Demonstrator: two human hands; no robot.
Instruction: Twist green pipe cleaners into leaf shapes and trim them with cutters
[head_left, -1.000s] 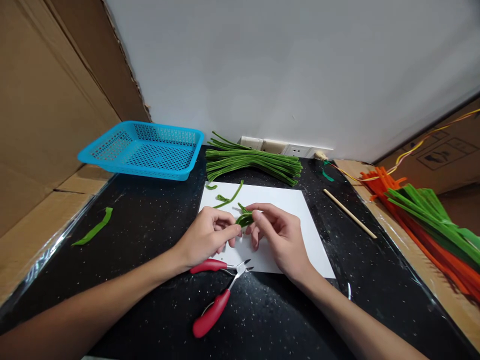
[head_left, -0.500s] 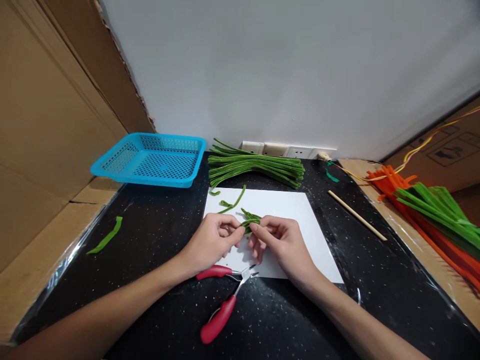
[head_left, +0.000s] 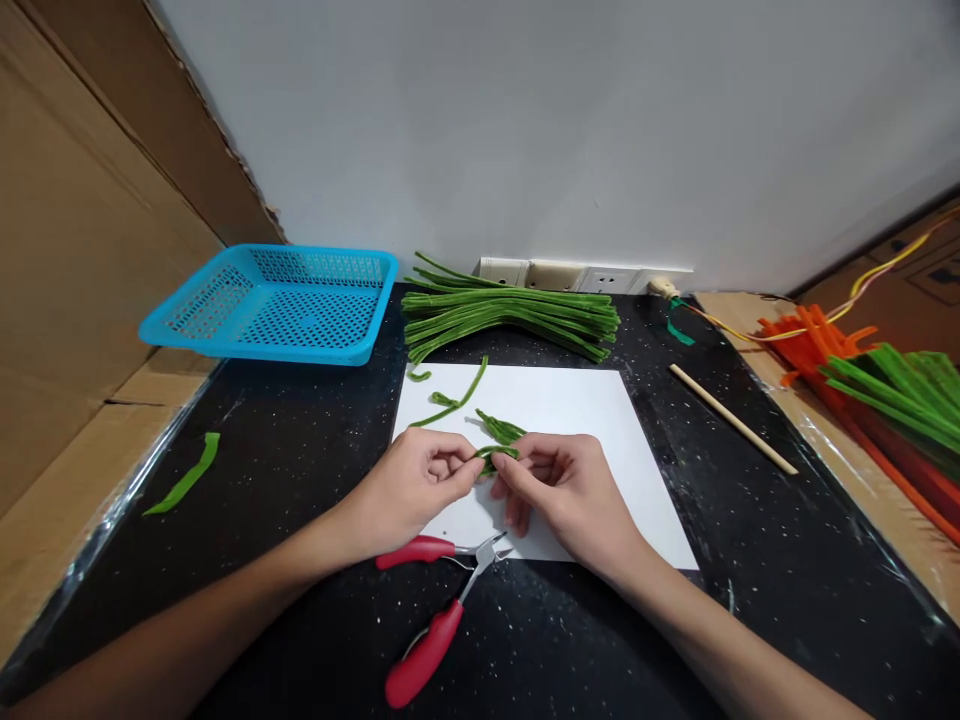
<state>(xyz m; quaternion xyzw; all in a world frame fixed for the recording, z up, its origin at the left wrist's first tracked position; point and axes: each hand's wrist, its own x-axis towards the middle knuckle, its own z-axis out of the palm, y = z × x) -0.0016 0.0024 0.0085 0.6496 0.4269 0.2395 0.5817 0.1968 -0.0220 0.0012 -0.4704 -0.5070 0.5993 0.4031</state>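
Red nippers [head_left: 486, 556] lay nearest, jaws parted, tips over the near edge of the white paper [head_left: 645, 520]; neither hand gripped them. Over the paper, the left hand [head_left: 409, 487] and right hand [head_left: 564, 490] each pinched a green stem [head_left: 495, 450] between thumb and fingers, so both grips were closed on it. The stem arched across the short gap between them, and a green tuft [head_left: 501, 430] stuck out just beyond; whether the two were joined was hard to tell. Compared with a second ago, the fingertips had drawn closer together and more of the tuft showed past the right hand. That suggested fine fingering, narrowed to one small stretch. Well off to the left on the black table [head_left: 300, 610] lay a strip [head_left: 187, 478]; a stick [head_left: 731, 417] lay right of the paper. Farther up the paper were a long stem [head_left: 474, 385] with a looped piece [head_left: 442, 399] against it, and a curl [head_left: 420, 376]. Past these stood the blue basket [head_left: 300, 353], with the green bundle [head_left: 510, 315] to its right, before the sockets [head_left: 604, 279].
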